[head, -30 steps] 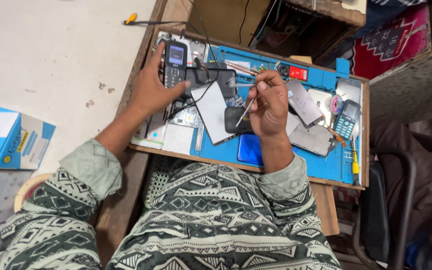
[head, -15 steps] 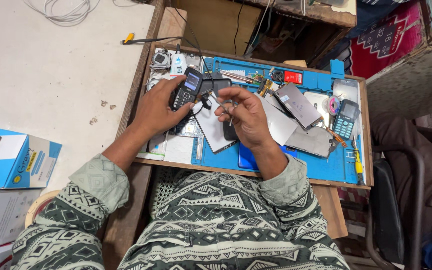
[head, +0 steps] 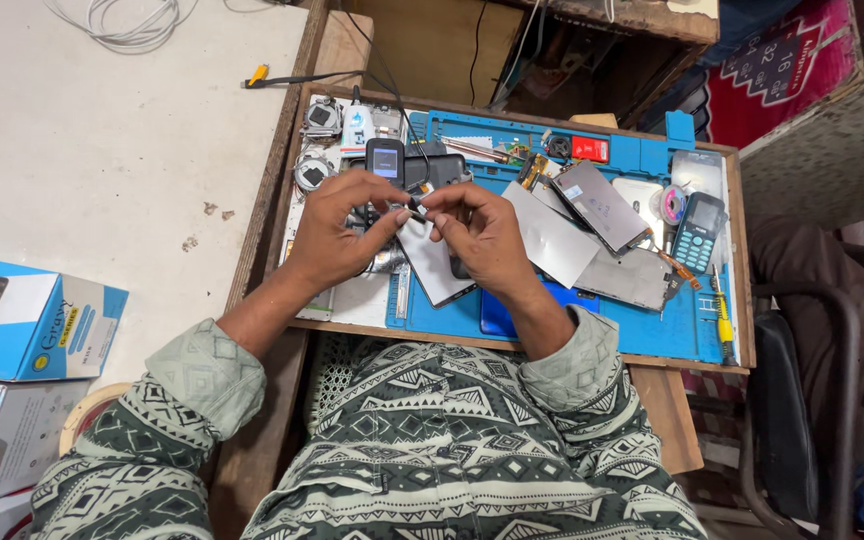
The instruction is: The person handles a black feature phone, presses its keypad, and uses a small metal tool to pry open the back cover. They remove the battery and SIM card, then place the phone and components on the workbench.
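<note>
Head view:
Landmark: blue repair mat [head: 652, 330] on the wooden tabletop [head: 672, 420].
Left hand [head: 337, 235]: over the mat's left edge, fingers curled around a small dark keypad phone [head: 385, 165] whose top sticks out above the knuckles.
Right hand [head: 482, 235]: over the mat's left part, fingertips pinched narrow on a tiny dark piece [head: 418, 203]; what it is cannot be told.
Hands: fingertips meet at that piece.
Grey panels [head: 592, 235]: lying on the mat's middle.
Second keypad phone [head: 697, 230]: at the mat's right side.
Blue box [head: 32, 320]: well left of the mat.
</note>
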